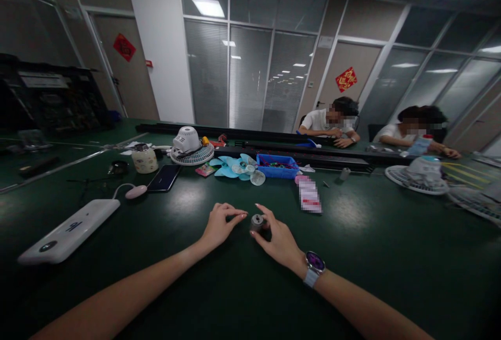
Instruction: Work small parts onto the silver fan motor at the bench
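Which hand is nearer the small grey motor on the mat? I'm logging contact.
Right. The right hand grips the small grey motor with its fingertips; the left hand rests just to the motor's left, apart from it.

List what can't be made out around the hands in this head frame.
- Small grey metal cylinder: its lower part is hidden by the right hand.
- Left hand: fingertips curled; too small to tell whether they pinch anything.
- Blue plastic tray: contents too small and dim.
- White and red packet: blurred, unreadable.
- White fan grille at right: partly dim; table's right end is cut off by the frame edge.
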Tool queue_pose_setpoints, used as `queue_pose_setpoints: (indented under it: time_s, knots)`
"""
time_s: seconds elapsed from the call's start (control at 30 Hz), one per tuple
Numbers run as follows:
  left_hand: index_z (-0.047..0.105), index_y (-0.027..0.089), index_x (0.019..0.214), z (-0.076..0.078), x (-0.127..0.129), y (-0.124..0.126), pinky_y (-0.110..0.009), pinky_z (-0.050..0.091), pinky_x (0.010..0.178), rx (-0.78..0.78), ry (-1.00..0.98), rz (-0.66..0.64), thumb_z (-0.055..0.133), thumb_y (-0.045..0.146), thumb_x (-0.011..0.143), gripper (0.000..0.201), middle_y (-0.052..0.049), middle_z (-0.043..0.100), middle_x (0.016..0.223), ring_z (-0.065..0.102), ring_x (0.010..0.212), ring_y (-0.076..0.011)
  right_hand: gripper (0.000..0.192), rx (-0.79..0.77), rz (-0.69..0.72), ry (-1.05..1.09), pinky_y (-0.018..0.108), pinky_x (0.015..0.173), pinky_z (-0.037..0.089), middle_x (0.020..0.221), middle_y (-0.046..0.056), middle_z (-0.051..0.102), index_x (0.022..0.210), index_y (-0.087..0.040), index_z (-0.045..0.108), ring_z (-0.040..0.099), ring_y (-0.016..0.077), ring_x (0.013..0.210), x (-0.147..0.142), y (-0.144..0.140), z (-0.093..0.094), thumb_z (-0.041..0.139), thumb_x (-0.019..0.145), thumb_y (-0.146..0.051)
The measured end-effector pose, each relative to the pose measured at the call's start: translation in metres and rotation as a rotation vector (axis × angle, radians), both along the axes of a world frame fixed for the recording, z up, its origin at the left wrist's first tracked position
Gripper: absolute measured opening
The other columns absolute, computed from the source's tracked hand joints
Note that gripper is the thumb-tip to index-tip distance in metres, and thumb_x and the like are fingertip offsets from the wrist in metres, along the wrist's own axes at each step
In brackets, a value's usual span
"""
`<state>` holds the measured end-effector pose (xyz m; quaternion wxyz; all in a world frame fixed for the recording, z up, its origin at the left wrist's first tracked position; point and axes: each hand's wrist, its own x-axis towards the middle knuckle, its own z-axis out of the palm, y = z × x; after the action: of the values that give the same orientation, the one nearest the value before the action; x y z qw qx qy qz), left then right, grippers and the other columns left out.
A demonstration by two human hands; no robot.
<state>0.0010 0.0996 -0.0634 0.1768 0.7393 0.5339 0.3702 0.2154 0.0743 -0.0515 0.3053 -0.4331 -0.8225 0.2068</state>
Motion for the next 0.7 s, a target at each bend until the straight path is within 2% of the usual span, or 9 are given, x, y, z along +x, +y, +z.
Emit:
queue_pose_setpoints:
  time_s: [0.2,0.33,0.43,0.6,0.7]
  knots:
    - [0.076,0.036,0.1,-0.008,-0.001,-0.003,-0.036,0.04,0.077,-0.044,0.177,-0.02,0.06,0.047,0.087,0.023,-0.005,0.066,0.089,0.052,0.091,-0.0254,0.072,0.011,-0.022,0.01,0.044,0.091,0.052,0.116,0.006,0.067,0.148,-0.029,0.028,0.067,0.0237,0.098,0.001,-0.002,-0.001,0.063,0.085,-0.034]
    - [0.075,0.036,0.102,-0.008,0.0,-0.003,-0.035,0.04,0.075,-0.05,0.176,-0.048,0.058,0.049,0.087,0.027,-0.005,0.067,0.089,0.052,0.089,-0.025,0.068,0.041,-0.111,0.086,0.041,0.088,0.053,0.113,0.004,0.068,0.147,-0.03,0.028,0.067,0.0216,0.097,0.027,0.008,0.005,0.059,0.087,-0.038]
    - [0.075,0.035,0.103,-0.009,-0.002,-0.002,-0.035,0.04,0.074,-0.051,0.172,-0.056,0.057,0.052,0.087,0.03,-0.005,0.067,0.089,0.052,0.09,-0.0255,0.067,0.127,-0.339,0.061,0.041,0.082,0.054,0.111,0.007,0.068,0.145,-0.027,0.033,0.068,0.0235,0.092,0.076,0.027,0.013,0.058,0.086,-0.046]
    - [0.075,0.035,0.105,-0.01,-0.002,-0.002,-0.034,0.039,0.073,-0.053,0.173,-0.055,0.056,0.052,0.088,0.031,-0.005,0.067,0.09,0.052,0.089,-0.0253,0.069,0.212,-0.827,-0.134,0.04,0.072,0.051,0.105,0.013,0.07,0.143,-0.021,0.035,0.069,0.0288,0.084,0.186,0.061,0.013,0.052,0.085,-0.053]
    - [0.074,0.034,0.106,-0.007,-0.001,-0.003,-0.035,0.039,0.074,-0.061,0.172,-0.055,0.058,0.052,0.087,0.031,-0.005,0.068,0.09,0.053,0.089,-0.0254,0.068,0.181,-0.978,-0.224,0.042,0.072,0.05,0.099,0.014,0.071,0.142,-0.017,0.036,0.069,0.0318,0.085,0.237,0.07,0.005,0.05,0.085,-0.052]
